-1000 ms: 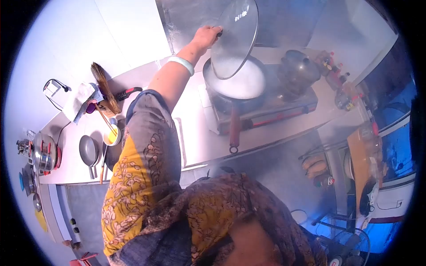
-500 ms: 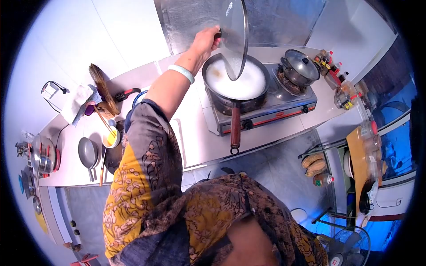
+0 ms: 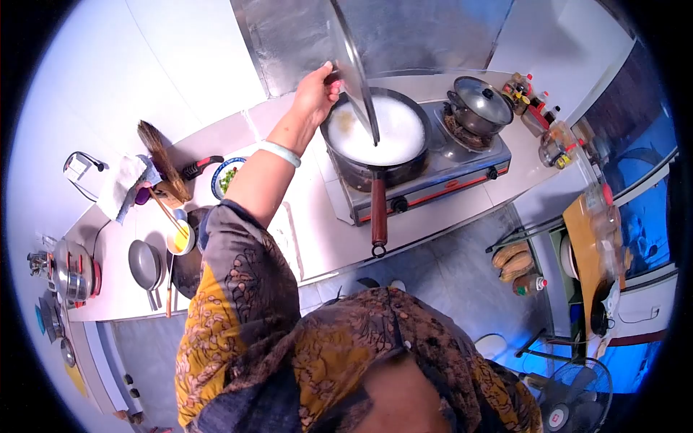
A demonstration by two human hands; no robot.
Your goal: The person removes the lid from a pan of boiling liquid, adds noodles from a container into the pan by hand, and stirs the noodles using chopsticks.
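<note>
White countertop [image 3: 325, 229] lies below my left hand [image 3: 314, 95], fingers clamped on a glass lid [image 3: 353, 78] I should hold steep, so drips land in the frothy saucepan [image 3: 352, 172] below-right of them.

Just behind the left grip [image 3: 315, 95], a smooth pale bangle [image 3: 280, 153], whitish with a faint green tinge, is circling the wrist [image 3: 294, 133]. Farther back from the grip, the forearm [image 3: 263, 184] is showing bare up to a loose sleeve [image 3: 234, 292], where a dark navy edge [image 3: 244, 213] is bordering the opening. Beyond that edge, greyish-purple cloth [image 3: 253, 260] is carrying dark-outlined leafy figures, and a mustard-yellow panel [image 3: 209, 339] is running along the outer side, bearing beige and pinkish leaf shapes. Farthest from the grip, the top [image 3: 433, 339] is mixing mottled brown and near-black patterning with another mustard patch [image 3: 328, 353], while dark blue cloth [image 3: 249, 405] is lying between sleeve and front.
</note>
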